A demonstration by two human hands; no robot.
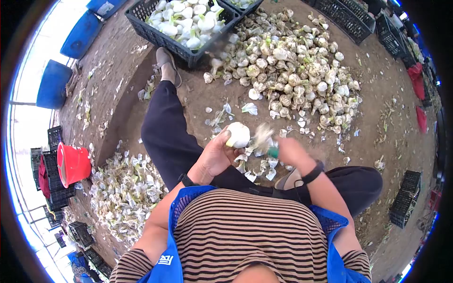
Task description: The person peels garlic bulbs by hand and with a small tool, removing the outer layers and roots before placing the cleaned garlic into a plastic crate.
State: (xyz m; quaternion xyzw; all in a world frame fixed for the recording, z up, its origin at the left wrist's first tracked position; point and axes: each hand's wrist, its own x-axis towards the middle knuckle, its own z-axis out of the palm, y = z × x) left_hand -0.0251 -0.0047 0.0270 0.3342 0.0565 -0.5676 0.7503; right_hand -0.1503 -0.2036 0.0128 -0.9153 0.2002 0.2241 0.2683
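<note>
A white, peeled-looking garlic bulb [238, 135] sits in the fingers of my left hand [215, 155], which is closed around its lower left side. Just to the right, my right hand [291, 152] is closed on a tool with a green handle [272, 152]; its working end is blurred or hidden. Between the two hands hangs a smeared tuft of dry roots or skin [262, 134]. Loose garlic skins [257, 167] lie on the ground under my hands. Ahead and to the right is a large heap of unpeeled garlic bulbs [292, 70].
A black crate [181, 52] of white bulbs stands beyond my left foot. A pile of skins [125, 193] lies to my left, near a red bucket [75, 164]. Blue barrels [54, 85] line the left side. More black crates [405, 198] stand at right.
</note>
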